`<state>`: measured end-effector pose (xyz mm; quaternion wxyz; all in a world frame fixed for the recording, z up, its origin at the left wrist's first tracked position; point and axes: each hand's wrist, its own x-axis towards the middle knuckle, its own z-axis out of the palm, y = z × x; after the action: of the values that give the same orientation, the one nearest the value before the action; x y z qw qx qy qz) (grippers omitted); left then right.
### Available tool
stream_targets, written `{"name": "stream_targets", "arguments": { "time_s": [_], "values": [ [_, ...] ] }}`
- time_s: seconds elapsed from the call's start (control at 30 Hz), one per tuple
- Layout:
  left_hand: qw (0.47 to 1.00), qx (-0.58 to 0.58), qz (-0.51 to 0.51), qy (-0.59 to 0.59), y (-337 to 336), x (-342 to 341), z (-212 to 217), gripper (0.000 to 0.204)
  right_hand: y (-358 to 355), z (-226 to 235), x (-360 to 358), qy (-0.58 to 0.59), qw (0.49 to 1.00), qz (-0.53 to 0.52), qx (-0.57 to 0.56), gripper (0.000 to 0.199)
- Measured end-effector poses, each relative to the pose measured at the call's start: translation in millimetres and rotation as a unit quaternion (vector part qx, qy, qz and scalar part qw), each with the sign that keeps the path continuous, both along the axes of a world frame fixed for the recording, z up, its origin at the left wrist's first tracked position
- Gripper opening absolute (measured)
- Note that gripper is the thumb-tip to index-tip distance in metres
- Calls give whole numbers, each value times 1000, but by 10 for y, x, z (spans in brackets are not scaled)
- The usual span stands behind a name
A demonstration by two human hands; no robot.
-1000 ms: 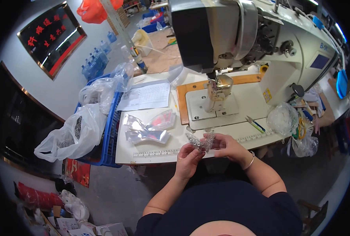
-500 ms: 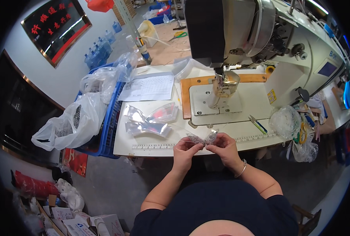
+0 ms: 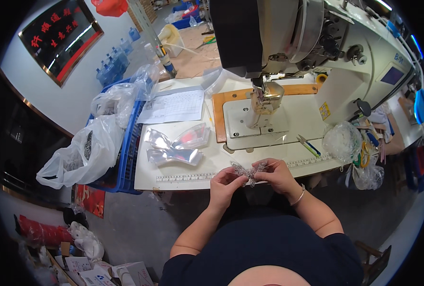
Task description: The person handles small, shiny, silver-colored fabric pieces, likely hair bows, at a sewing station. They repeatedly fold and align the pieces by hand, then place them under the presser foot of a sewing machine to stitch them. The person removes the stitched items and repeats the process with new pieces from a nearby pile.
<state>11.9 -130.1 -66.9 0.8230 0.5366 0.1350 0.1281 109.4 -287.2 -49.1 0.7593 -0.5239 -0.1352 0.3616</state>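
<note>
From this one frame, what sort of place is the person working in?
Most likely a small sewing workshop: an industrial sewing machine on a white worktable with a ruler strip along its edge, bagged materials in a blue crate, and both hands pinching a silvery sequined piece.

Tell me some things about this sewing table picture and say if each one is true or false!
1. Both hands hold a small silvery sparkly piece. True: the left hand and the right hand pinch it together at the table's near edge.
2. The sparkly piece is under the sewing machine needle. False: it is in front of the sewing machine, away from the needle.
3. Shiny clear bags lie on the table to the left of the hands. True.
4. The blue crate sits on the right of the table. False: it is on the left side, with plastic bags in it.
5. A sheet of paper lies on the table. True.
</note>
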Motion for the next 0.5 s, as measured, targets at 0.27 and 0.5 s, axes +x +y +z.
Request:
{"name": "stream_targets", "arguments": {
  "time_s": [0.27,0.5],
  "values": [
    [995,-102,-3,-11,1,-40,-137,39,-53,98,14,-50,996,0,-79,25],
    [990,-136,-24,-8,-46,-2,-47,41,-58,30,71,-61,996,14,-64,32]
  ]
}}
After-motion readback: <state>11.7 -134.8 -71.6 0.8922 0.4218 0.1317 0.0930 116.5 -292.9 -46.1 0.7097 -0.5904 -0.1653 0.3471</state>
